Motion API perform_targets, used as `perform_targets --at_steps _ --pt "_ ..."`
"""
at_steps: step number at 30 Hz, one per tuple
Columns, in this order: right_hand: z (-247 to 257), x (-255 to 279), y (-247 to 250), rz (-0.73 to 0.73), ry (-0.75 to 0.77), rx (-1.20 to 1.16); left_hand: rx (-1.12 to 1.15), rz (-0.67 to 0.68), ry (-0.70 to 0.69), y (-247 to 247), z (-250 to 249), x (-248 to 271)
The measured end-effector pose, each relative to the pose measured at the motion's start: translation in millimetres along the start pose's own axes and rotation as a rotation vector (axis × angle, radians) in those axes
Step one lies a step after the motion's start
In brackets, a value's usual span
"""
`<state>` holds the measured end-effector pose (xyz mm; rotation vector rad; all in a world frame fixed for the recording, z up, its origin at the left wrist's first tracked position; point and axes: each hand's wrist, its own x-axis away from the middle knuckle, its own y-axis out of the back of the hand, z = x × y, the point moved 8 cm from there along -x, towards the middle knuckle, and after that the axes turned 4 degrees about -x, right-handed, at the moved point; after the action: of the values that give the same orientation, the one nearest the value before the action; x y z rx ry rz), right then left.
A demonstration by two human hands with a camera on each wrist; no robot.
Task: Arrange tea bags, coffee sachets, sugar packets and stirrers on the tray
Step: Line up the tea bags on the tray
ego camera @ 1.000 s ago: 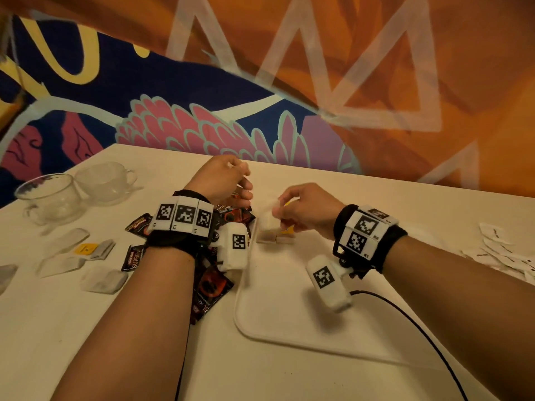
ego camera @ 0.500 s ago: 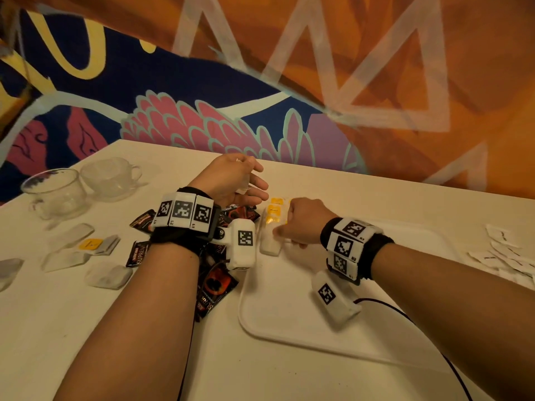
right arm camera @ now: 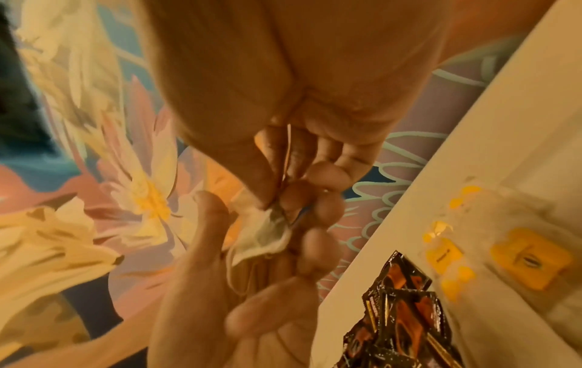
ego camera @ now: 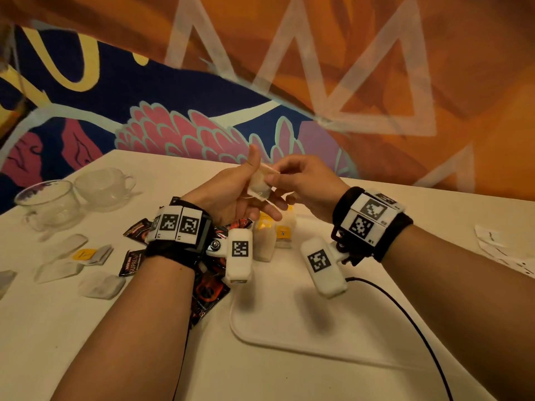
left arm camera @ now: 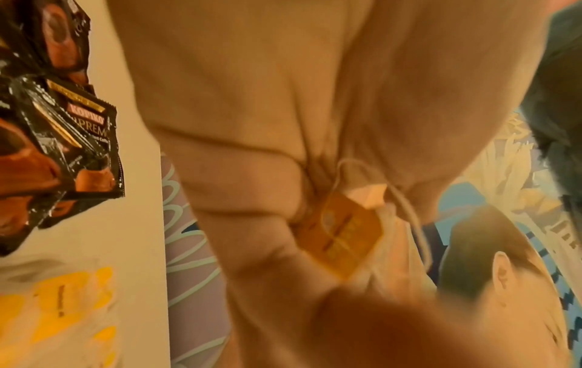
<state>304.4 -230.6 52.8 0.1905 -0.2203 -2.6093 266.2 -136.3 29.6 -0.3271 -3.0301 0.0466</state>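
Tea bags (ego camera: 282, 234) in far-left corner of tray (ego camera: 289, 328), coffee sachets (ego camera: 207, 293) beside it, cups (ego camera: 46, 202) far left

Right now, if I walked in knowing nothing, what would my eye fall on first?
The left hand and the right hand hold one tea bag between them in mid-air, above the far-left part of the white tray. Behind the table, a bold orange, blue and pink mural fills the wall. Black coffee sachets lie heaped just left of the tray.
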Motion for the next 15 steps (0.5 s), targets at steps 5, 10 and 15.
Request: perform_targets --at_steps 5,10,15 --pt "15.5 5.3 29.1 -0.252 0.240 0.213 0.089 -0.173 0.109 16.2 17.0 2.5" --pt "21.1 15.8 13.7 -0.168 0.345 0.463 0.191 -0.300 0.029 22.2 17.0 9.4" --pt "6.3 23.2 12.5 -0.049 0.278 0.303 0.023 -0.364 -0.038 33.4 4.5 19.8"
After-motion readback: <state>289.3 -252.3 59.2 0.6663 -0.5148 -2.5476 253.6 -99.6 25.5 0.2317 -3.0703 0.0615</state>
